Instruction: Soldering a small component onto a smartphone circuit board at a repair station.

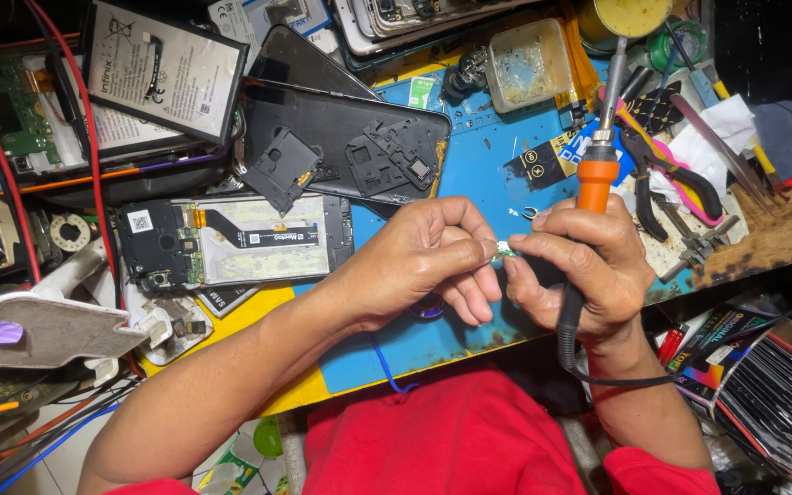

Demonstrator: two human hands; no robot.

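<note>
Two hands: both pinch small green board (508,248), centre.
L hand (423,261): fingertips grasp board.
R hand (579,266): grasps board plus soldering iron (595,183), tip pointing far.
Tip: keep pinch steady, iron tip clear of fingers.

At the centre of the frame, the left hand (419,266) and right hand (579,266) pinched a tiny green circuit piece (507,248) between their fingertips. The right hand also gripped an orange-handled soldering iron (595,179), its tip pointing toward the upper right. A blue mat (488,160) covered the table beneath, with an opened phone (231,240) at centre left.
</note>
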